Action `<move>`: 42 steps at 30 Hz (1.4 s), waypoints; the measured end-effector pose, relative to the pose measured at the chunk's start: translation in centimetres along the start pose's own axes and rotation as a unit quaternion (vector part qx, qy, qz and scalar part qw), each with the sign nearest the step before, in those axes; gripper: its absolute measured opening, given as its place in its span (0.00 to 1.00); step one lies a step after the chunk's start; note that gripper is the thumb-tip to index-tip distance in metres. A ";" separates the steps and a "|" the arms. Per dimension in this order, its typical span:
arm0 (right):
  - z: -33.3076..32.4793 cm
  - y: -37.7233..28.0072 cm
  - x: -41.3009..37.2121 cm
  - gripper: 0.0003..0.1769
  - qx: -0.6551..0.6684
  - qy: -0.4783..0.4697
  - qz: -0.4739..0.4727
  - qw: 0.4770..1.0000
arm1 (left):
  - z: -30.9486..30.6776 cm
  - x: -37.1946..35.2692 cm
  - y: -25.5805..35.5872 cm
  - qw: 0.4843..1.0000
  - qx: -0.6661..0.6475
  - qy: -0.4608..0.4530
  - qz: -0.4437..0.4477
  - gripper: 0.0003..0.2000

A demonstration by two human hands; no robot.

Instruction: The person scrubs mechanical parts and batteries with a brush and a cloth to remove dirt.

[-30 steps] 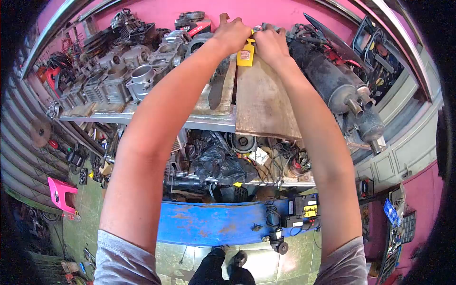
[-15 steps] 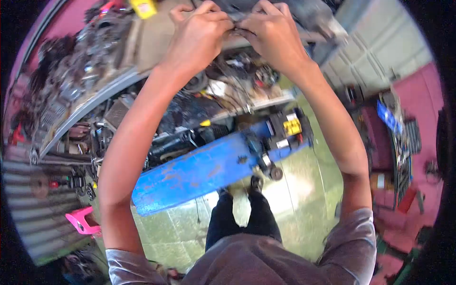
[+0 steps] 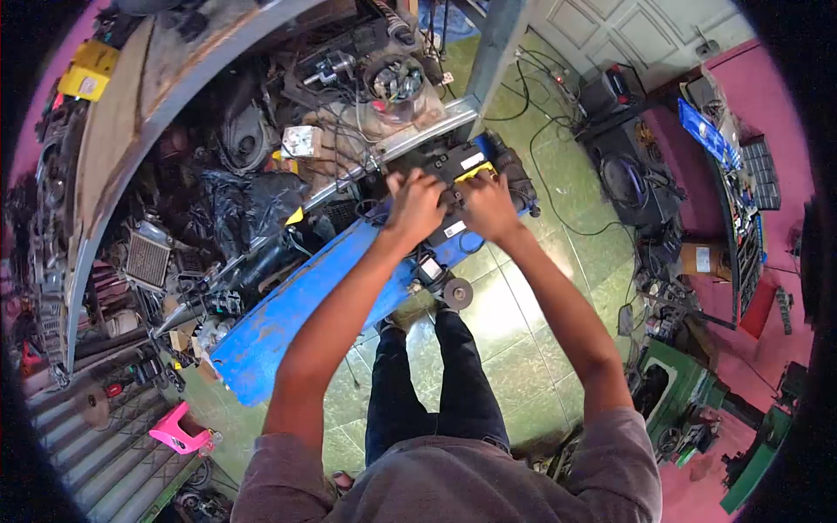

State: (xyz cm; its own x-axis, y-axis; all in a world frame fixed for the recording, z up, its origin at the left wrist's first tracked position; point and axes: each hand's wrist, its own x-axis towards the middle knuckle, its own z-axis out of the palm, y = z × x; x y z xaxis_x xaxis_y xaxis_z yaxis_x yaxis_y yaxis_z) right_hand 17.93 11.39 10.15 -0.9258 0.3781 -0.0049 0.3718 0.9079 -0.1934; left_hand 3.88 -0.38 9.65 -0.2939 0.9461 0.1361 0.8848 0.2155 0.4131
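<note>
Both hands reach over the far right end of a long blue bench (image 3: 305, 301). My left hand (image 3: 417, 207) has its fingers curled above the dark gear there; what it holds, if anything, is hidden. Just to its right, my right hand (image 3: 488, 206) bends its fingers at a black case with a yellow part (image 3: 475, 172). Whether it grips the case cannot be made out. An angle grinder with a round disc (image 3: 458, 294) lies at the bench's near edge, below my hands.
Beyond the bench, a metal-framed shelf (image 3: 131, 174) holds greasy parts, a black plastic bag (image 3: 253, 209) and a white box (image 3: 302, 141). A pink plastic piece (image 3: 181, 429) is at the lower left. Cables cross the green tiled floor (image 3: 558, 157); green machinery (image 3: 676, 392) stands right.
Both hands have come down from the top of the view to the bench's right end, and they are slightly farther apart. The view has shifted, showing more of the shelf and floor.
</note>
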 end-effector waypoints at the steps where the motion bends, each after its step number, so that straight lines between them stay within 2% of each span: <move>1: 2.5 0.4 -0.9 0.32 -0.011 -0.045 0.008 0.999 | 2.6 -1.1 -0.3 1.000 0.001 0.001 -0.025 0.16; 2: 4.1 0.6 -1.9 0.37 0.016 -0.077 0.001 0.997 | 5.1 -2.5 -1.0 0.999 0.023 -0.007 -0.035 0.23; 3: 5.5 0.7 -2.8 0.37 0.020 -0.084 -0.001 0.996 | 6.5 -3.5 -0.9 0.999 0.022 -0.013 -0.040 0.23; 5: 7.9 0.8 -3.8 0.39 0.005 -0.080 -0.007 0.997 | 8.5 -5.3 -0.7 0.994 0.006 -0.032 -0.103 0.30; 6: 8.8 1.0 -4.0 0.40 -0.001 -0.103 -0.015 0.995 | 9.2 -6.0 -0.8 0.991 0.021 -0.072 -0.111 0.37; 9: 10.8 1.7 -4.3 0.38 -0.020 -0.105 -0.032 0.994 | 11.3 -7.4 -0.8 0.987 0.015 -0.074 -0.145 0.41; 13: 11.7 1.3 -4.0 0.36 -0.013 -0.094 -0.024 0.995 | 13.2 -8.1 -0.7 0.981 0.008 -0.055 -0.188 0.42; 16: 12.1 1.2 -3.4 0.34 -0.036 -0.089 -0.032 0.995 | 14.0 -7.9 -1.2 0.981 0.007 -0.036 -0.193 0.38; 22: 13.2 1.0 -2.4 0.22 -0.055 -0.039 -0.068 0.995 | 13.8 -7.7 -1.7 0.975 -0.053 -0.027 -0.212 0.34; 24: 12.9 1.0 -2.3 0.19 -0.063 -0.038 -0.078 0.994 | 13.7 -7.8 -1.6 0.980 -0.059 -0.017 -0.187 0.34; 33: 7.8 -0.1 -5.0 0.23 -0.084 -0.029 -0.070 0.994 | 10.2 -8.8 1.2 0.981 -0.090 0.007 -0.173 0.33; 35: 5.6 -1.6 -5.2 0.24 -0.093 -0.043 -0.034 0.994 | 8.4 -9.5 1.5 0.983 -0.111 0.013 -0.147 0.33; 40: 2.7 -6.4 -4.6 0.25 -0.079 0.002 -0.100 0.992 | 3.5 -13.3 0.5 0.976 -0.138 0.039 -0.163 0.35; 42: 2.9 -9.3 -4.2 0.25 -0.083 -0.012 -0.112 0.990 | 2.2 -15.8 -0.9 0.974 -0.132 0.031 -0.182 0.35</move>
State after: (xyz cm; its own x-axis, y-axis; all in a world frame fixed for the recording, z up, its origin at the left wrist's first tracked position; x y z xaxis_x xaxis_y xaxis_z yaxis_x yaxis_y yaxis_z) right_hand 18.10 0.81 9.09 -0.9870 0.1606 -0.0039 0.1606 0.9866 -0.0277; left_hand 8.50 -14.97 5.15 -0.6000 0.7999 -0.0120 0.5959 0.4568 0.6605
